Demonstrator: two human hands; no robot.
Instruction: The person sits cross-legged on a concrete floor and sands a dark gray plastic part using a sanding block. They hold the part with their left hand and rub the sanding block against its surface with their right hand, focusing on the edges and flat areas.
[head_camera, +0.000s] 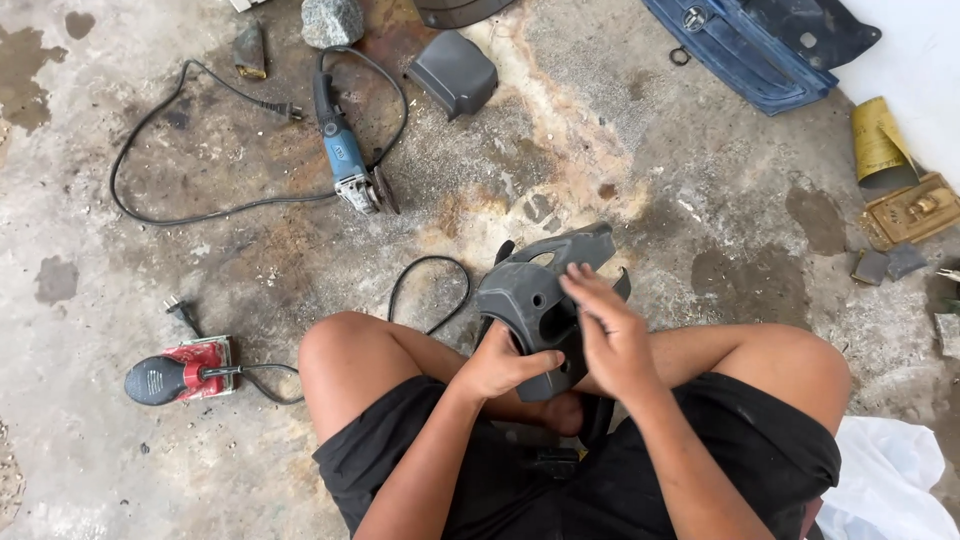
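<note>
grey plastic, a curved cover (535, 300) with cut-out holes, sits between the person's bare knees, above black shorts (620, 470). the left hand (500, 365) grips its lower edge from underneath, fingers curled tight on the plastic. the right hand (610, 325) lies flat on top of it, fingers stretched out and pressing on the surface; whether there is something under that palm cannot be told. further out on the stained concrete floor (700, 180), a red sander (180, 375) lies to the left, a blue grinder (345, 155) with its black cord beyond it, then a small grey cap (455, 72) and a blue panel (750, 45) at the far edge.
</note>
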